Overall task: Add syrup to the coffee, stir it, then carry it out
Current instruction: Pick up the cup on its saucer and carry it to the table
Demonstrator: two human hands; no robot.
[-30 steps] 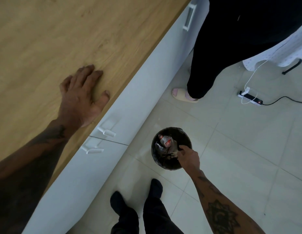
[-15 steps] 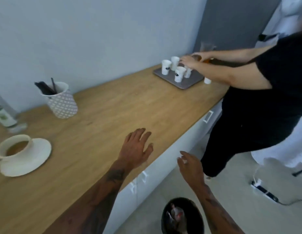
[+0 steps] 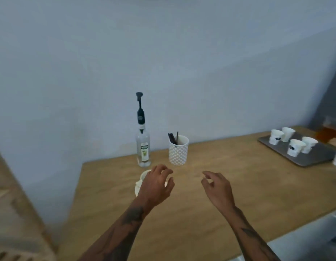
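A clear syrup bottle with a black pump top stands upright near the wall on the wooden counter. Just in front of it sits a white coffee cup on a saucer, mostly hidden behind my left hand. That hand hovers over the cup with fingers apart and holds nothing. My right hand floats above the counter to the right, fingers loosely curled, empty. A white patterned holder with dark stirrers stands right of the bottle.
A grey tray with several small white paper cups lies at the far right, beside a glass jug of amber liquid. A wooden slatted piece stands at the left. The counter's front edge runs along the lower right.
The view swung up from the floor bin to the counter. My right hand came up from the bin and over the counter; my left hand lifted off the counter and moved over the cup.
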